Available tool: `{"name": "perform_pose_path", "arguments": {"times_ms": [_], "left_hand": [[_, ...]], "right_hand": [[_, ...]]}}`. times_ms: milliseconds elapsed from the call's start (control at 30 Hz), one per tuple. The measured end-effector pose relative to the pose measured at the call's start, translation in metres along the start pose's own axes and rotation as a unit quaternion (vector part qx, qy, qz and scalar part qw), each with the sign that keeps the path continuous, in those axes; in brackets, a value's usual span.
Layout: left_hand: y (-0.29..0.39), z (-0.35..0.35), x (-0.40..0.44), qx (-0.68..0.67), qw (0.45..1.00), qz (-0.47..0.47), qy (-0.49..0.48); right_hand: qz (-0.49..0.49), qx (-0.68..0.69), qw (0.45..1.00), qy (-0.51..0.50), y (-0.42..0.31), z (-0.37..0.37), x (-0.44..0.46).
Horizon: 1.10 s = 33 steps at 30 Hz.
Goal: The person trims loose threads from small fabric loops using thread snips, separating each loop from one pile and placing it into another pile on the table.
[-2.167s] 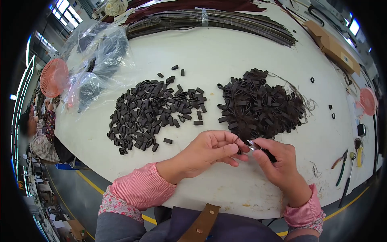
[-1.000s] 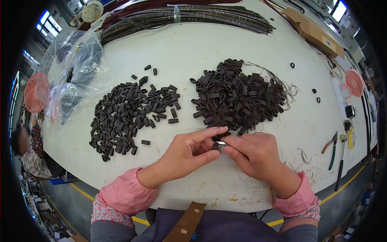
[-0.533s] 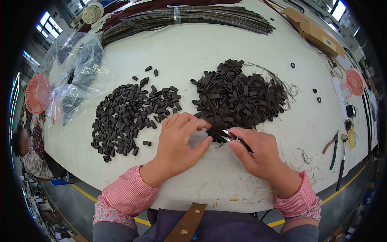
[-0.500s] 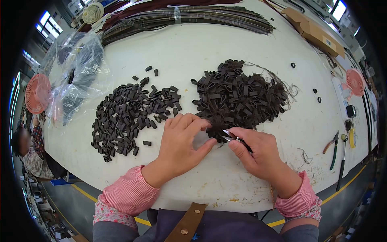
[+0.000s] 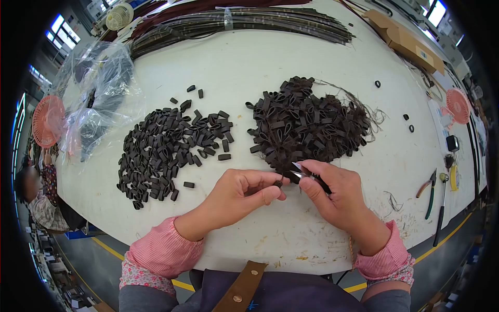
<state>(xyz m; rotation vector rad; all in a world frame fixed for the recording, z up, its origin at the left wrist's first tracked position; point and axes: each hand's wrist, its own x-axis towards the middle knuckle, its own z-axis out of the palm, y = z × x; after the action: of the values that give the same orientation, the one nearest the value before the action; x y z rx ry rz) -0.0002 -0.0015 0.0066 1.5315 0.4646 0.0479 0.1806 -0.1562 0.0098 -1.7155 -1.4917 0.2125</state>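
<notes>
A heap of dark loops (image 5: 161, 148) is lying at left on the bench (image 5: 208, 65); the left hand (image 5: 238, 195) is pinching a small dark piece (image 5: 278, 183) in its fingers, near a thread-tangled pile (image 5: 312, 125); the right hand (image 5: 337, 191) is gripping snips (image 5: 323, 185).

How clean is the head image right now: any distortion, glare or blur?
Head view: wide-angle distortion bows the table, corners go black; the upper-left window washes out; glare streaks the plastic bag; left hand and right hand look reasonably sharp.
</notes>
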Motion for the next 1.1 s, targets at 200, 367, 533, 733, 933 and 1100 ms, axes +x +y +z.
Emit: {"name": "perform_pose_path", "arguments": {"times_ms": [200,367,533,733,933,1100], "left_hand": [[0.007,0.003,0.0,-0.133,0.991,0.004,-0.025],[-0.002,0.006,0.002,-0.107,0.993,0.036,-0.012],[-0.004,0.009,0.002,-0.116,0.992,0.042,-0.014],[-0.004,0.009,0.002,-0.105,0.993,0.042,-0.014],[-0.003,0.01,0.002,-0.102,0.994,0.039,-0.016],[-0.002,0.01,0.001,-0.092,0.995,0.037,-0.02]], "right_hand": [[-0.026,-0.003,1.0,-0.011,-0.003,-0.006,0.0],[-0.047,-0.045,0.997,-0.031,-0.003,-0.002,-0.002],[-0.05,-0.045,0.997,-0.034,-0.001,0.002,-0.003],[-0.065,-0.065,0.996,-0.014,-0.004,0.005,-0.003],[-0.077,-0.093,0.993,-0.006,-0.005,0.005,-0.003],[-0.056,-0.049,0.997,-0.031,-0.002,0.005,-0.004]]}}
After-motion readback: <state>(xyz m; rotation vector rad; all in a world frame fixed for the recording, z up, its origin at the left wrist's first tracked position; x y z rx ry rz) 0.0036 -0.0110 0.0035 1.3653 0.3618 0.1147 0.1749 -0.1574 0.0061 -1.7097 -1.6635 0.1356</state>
